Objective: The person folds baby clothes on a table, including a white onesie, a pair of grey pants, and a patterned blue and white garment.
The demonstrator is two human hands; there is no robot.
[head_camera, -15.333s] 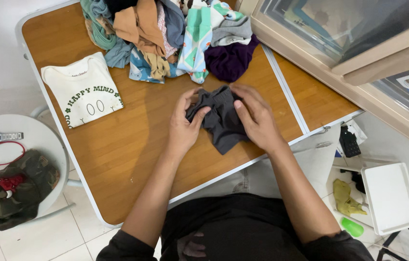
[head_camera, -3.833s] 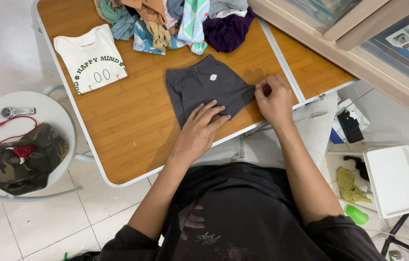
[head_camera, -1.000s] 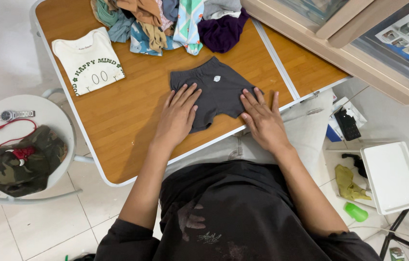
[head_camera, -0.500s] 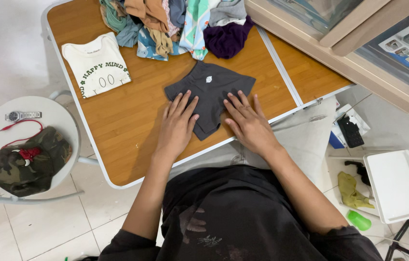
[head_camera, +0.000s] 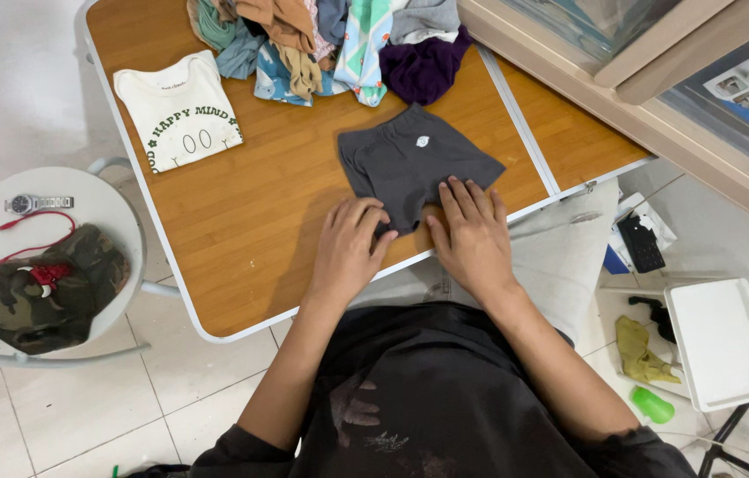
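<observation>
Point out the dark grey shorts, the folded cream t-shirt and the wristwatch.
dark grey shorts [head_camera: 414, 164], head view, middle of the fabric
folded cream t-shirt [head_camera: 181, 115], head view, printed front
wristwatch [head_camera: 24, 204], head view, its dial

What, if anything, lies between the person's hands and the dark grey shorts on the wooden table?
Nothing visible does. Both the left hand and the right hand already rest flat on the near edge of the dark grey shorts, fingertips on the cloth. The heap of clothes and the folded cream shirt lie farther away on the table.
</observation>
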